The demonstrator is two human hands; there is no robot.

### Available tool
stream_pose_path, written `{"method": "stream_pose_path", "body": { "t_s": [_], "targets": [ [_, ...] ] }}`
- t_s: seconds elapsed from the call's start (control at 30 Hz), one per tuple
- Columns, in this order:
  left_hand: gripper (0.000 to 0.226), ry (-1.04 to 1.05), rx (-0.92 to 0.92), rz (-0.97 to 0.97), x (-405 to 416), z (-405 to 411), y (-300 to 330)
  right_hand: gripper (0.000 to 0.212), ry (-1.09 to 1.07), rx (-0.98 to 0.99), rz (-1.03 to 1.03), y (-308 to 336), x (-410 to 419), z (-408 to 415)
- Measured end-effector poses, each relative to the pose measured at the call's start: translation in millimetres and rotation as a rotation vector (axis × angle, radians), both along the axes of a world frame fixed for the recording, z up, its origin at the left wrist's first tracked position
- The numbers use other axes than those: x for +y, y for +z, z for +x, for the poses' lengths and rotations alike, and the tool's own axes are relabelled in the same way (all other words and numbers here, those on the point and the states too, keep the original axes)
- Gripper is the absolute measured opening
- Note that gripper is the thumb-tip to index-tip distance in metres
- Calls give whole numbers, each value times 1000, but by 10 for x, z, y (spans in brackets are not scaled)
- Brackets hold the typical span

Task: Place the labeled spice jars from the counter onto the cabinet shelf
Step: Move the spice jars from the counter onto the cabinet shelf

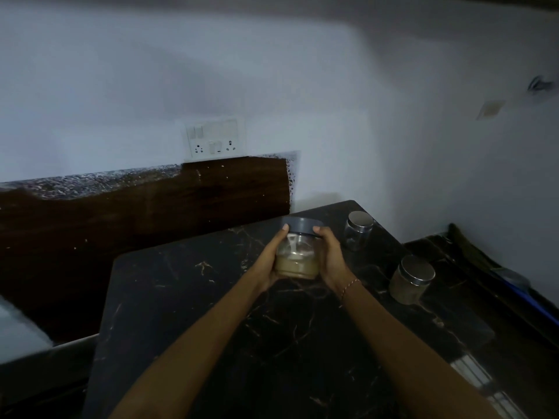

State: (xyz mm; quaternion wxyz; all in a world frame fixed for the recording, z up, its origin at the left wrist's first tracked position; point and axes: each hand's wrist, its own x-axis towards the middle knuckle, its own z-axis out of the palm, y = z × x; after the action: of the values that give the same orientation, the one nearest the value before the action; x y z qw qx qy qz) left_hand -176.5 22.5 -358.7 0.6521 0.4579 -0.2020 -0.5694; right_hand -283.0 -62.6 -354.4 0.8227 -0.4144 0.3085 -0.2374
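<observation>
The pale wall (272, 71) fills most of what I can see, with a switch and socket plate (214, 140) set low on it and a dark wooden backsplash (151, 213) running beneath. No cabinet shelf shows from here, so I'd guess it sits higher up or off to one side, and the jar has some way to travel yet.

Below that lies the black marbled desk (211, 313), jutting toward the corner. Both forearms reach out over it, and the person holds one jar (298, 252) up off the surface between the two palms. The left hand (269, 267) cups its left side and underside, the right hand (331, 261) wraps the other side, and each thumb presses up against the grey lid (301, 225). Each grip is closed snugly round the glass; using both looks like caution with a wide, smooth jar, and perhaps a check that the lid is tight. Inside sits a tan powder, filling the lower part. I can't make out a label in this dim light.

Two more jars wait on the desk to the right: a steel-lidded jar (411, 281) holding something brownish, nearer, and a clear jar (358, 229), seemingly empty, toward the corner.
</observation>
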Motion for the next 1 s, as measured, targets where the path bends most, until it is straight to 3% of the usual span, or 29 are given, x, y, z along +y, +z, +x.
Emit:
{"method": "stream_pose_path", "body": {
  "t_s": [0.1,0.2,0.3,0.4,0.5,0.7,0.87,1.0],
  "targets": [
    [59,58,-41,43,24,4,87,53,-27,81,-25,96,53,121],
    [57,247,-198,91,-14,-11,156,36,-160,212,-390,182,134,218],
    [47,395,-327,38,-56,-29,199,52,-140,309,-701,191,241,289],
    [45,395,-221,-11,-36,2,277,78,-99,309,-740,209,247,298],
    [42,332,-227,-16,18,114,290,87,15,249,-635,234,148,235],
    [37,224,-132,-56,44,161,372,64,68,131,-479,291,88,161],
    [37,304,-186,-109,55,240,549,49,102,119,-710,491,-49,184],
    [41,403,-274,-95,38,309,706,43,73,68,-742,627,-163,287]
  ]
}}
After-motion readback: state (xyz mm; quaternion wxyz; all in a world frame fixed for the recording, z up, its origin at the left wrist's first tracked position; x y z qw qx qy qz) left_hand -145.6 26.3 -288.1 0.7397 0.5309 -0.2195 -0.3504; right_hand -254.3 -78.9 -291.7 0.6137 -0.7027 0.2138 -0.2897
